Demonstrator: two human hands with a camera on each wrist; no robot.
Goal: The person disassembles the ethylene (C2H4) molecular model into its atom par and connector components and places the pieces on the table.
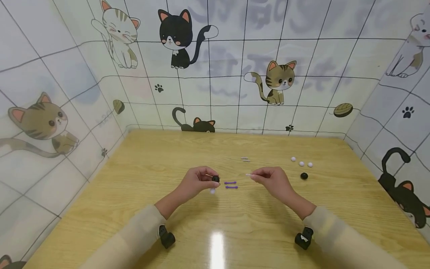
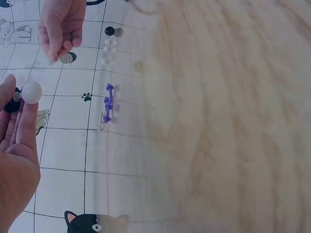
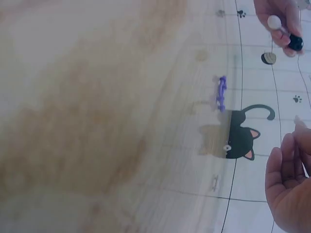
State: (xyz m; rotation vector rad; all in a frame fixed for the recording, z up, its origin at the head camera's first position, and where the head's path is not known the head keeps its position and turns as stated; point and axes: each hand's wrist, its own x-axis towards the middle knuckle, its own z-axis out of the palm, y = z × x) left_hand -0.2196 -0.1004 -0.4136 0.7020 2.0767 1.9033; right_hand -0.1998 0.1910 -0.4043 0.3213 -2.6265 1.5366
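My left hand [image 1: 198, 182] pinches a black ball [image 1: 215, 179] between thumb and fingers. Joined to it by a short pale link is a white ball [image 2: 32, 92], which sticks out below the black one in the head view. Across a gap to the right, my right hand [image 1: 273, 183] pinches a small white connector stick [image 1: 249, 174] by one end; its free end points left. Two purple connectors [image 1: 230, 183] with knobbed ends lie on the table between the hands, touched by neither.
Behind the purple pieces lie two small white connectors [image 1: 245, 159]. To the right of my right hand are three loose white balls [image 1: 301, 163] and a loose black ball [image 1: 304, 176]. Cat-printed walls [image 1: 228, 89] border the wooden table [image 1: 151, 153] at the back and sides.
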